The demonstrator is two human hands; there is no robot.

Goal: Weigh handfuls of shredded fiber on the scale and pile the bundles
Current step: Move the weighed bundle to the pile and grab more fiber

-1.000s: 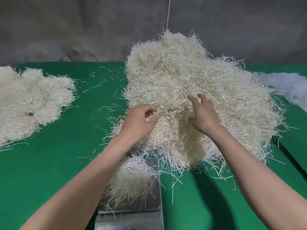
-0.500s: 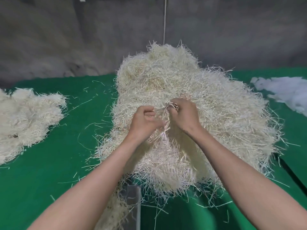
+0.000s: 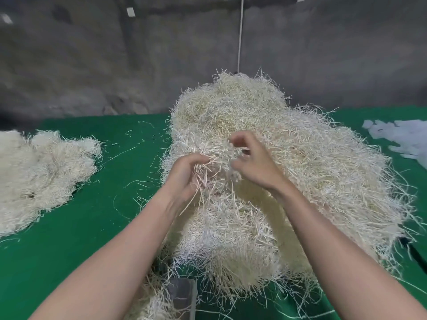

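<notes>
Covering most of the view is the green table [image 3: 69, 250], its edges cut off by the frame on 3 sides. The big heap of shredded fiber [image 3: 312, 172] sits at centre-right on it, piled high, w/ its back side hidden. A lower fiber pile [image 3: 41, 172] lies well apart at the left and is cropped by the frame edge. White stuff [image 3: 399, 137] lies at far right, partly out of shot & too blurry to ID. Both hands are at the heap's front face: the left hand [image 3: 184, 176] has its fingers curled round a tuft of strands, palm turned up. The right hand [image 3: 251, 162] is just beside it w/ hooked fingers, motion-blurred, so can't tell if it pinches any fiber. The scale [image 3: 182, 294] is at the bottom edge, only a grey corner showing, the rest hidden by fiber, the left forearm & the frame cut.
</notes>
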